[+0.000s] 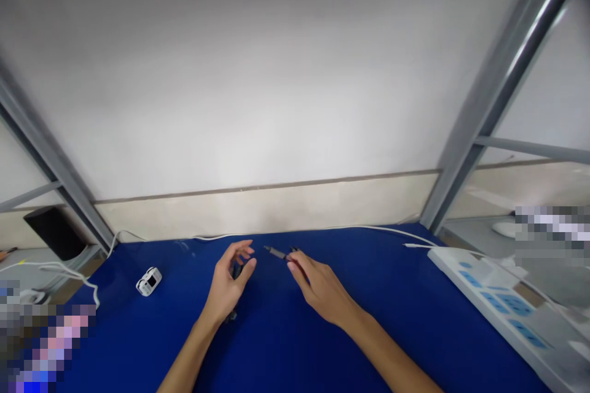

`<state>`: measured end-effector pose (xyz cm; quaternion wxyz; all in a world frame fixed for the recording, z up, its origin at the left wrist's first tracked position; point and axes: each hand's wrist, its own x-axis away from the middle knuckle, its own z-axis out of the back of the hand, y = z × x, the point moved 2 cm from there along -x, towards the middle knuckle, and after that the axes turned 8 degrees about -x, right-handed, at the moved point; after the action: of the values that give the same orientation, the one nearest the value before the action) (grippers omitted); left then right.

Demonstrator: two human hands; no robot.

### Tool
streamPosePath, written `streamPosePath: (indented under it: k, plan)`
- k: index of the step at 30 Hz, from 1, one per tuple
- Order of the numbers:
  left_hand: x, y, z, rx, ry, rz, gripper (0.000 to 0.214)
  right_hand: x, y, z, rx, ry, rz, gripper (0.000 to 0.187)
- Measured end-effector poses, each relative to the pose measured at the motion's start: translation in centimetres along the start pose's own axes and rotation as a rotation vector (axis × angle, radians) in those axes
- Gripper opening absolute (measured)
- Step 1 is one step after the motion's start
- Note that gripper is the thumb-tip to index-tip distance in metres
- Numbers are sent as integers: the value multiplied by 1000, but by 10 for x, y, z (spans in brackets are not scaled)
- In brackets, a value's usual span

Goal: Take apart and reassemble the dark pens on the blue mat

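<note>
My right hand (313,279) pinches a slim dark pen (277,252) with a greyish grip, its tip pointing left toward my other hand. A small dark bit shows by the right fingertips, too small to name. Just left of the pen tip, my left hand (233,273) is held with fingers curved and the thumb apart. Behind its palm and wrist lies something dark (232,317), mostly hidden, so its kind cannot be made out. Both hands are over the blue tabletop (276,350).
A small white device (149,281) with a dark screen sits on the left. Along the right edge runs a white power strip (488,313) with blue sockets. A white cable (359,227) trails along the back edge. Grey metal posts (488,98) flank the pale wall panel (267,73).
</note>
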<state>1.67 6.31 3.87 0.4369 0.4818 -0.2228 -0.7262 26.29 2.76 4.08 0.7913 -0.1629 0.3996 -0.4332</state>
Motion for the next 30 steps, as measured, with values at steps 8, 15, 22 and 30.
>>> streamPosePath:
  k: [8, 15, 22, 30]
  plan:
    - [4, 9, -6, 39, -237, -40, 22, 4, 1, -13, 113, -122, 48, 26]
    - [8, 18, 1, -254, -315, -263, 25, 3, 0, -12, 166, -142, 110, 27]
    - [9, 17, 1, -384, -282, -258, 36, 1, -5, -13, 158, -136, 163, 27]
    - [9, 13, -1, -329, -244, -271, 22, 3, 0, -10, 125, -111, 134, 30]
